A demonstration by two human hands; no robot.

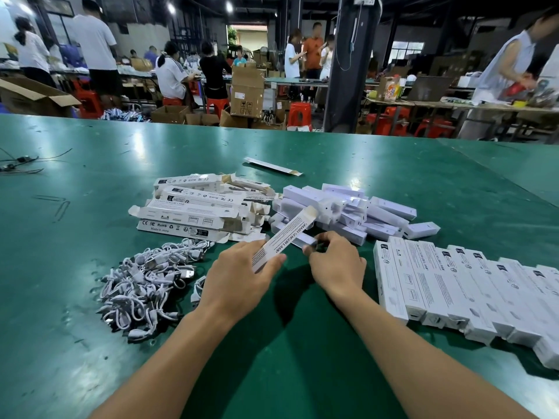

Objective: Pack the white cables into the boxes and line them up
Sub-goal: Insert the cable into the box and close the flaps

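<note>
My left hand (239, 273) grips a long white printed box (286, 237), tilted up and away over the middle of the green table (90, 207). My right hand (335, 261) pinches a white inner piece (305, 239) at the box's side; whether a cable is in it I cannot tell. A heap of coiled white cables (148, 282) lies to the left of my left hand. A row of packed boxes (459, 291) lies side by side on the right.
Flat unfolded box sleeves (193, 207) are stacked behind the cables. A pile of plain white inner boxes (348, 210) lies behind my hands. One loose sleeve (272, 166) sits farther back. Black wires (21, 164) lie at the far left. People work at tables beyond.
</note>
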